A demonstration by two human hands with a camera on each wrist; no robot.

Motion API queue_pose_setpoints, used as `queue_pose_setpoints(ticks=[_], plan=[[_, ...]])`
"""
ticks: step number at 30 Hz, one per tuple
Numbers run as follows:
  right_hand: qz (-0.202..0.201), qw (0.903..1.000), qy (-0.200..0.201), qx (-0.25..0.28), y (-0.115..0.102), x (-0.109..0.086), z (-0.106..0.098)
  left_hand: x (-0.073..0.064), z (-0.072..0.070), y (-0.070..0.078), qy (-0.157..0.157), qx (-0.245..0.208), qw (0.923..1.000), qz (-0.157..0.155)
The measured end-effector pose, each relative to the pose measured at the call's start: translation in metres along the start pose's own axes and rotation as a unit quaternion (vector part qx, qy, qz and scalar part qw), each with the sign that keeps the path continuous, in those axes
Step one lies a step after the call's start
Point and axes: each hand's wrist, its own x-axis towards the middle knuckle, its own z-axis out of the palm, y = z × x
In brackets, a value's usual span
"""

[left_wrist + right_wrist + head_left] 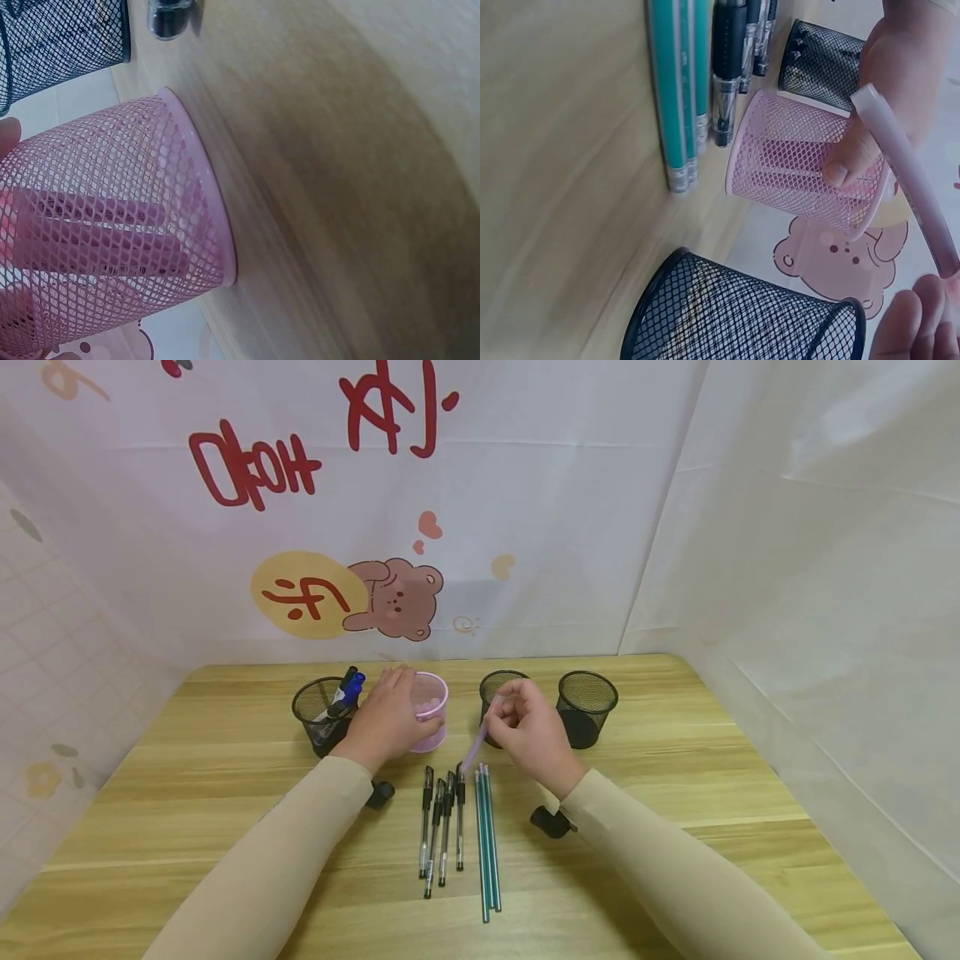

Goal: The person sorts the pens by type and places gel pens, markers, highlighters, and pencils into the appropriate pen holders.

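Right hand (536,731) has thumb and fingers pinched on one end of a pink stick (476,746), which hangs tilted in the air between the pink cup (430,742) and the middle black cup (488,689), free end low, toward me as I look over the shoulder. Left hand (386,718) is curled round the pink cup, thumb on the mesh near the rim; more pink sticks (101,255) inside. Nearer side of the table (675,793): four black pens (446,831), three green pencils (488,843) just beside. Left black cup (306,714) holds markers (351,690), one blue-capped. Another black cup (587,718) stands far right. Bear print (405,602) on the backdrop (540,543).
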Motion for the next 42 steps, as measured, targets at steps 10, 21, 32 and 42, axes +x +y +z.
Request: queue_pose_setpoints(ticks=[10, 21, 32, 42], plan=[[0.006, 0.9979, 0.047, 0.044, -0.004, 0.007, 0.006, 0.000, 0.000, 0.000, 0.005, -0.004, 1.0000, 0.001], [-0.009, 0.9918, 0.085, 0.095, -0.012, 0.017, 0.012, 0.000, -0.001, 0.001, 0.000, -0.002, 1.0000, -0.001], [-0.026, 0.9845, 0.120, 0.125, -0.017, 0.028, 0.016, -0.001, -0.002, 0.001, -0.005, 0.000, 1.0000, -0.003], [-0.030, 0.9823, 0.142, 0.119, -0.018, 0.035, 0.018, 0.000, -0.001, 0.001, -0.006, -0.007, 0.9999, -0.006]])
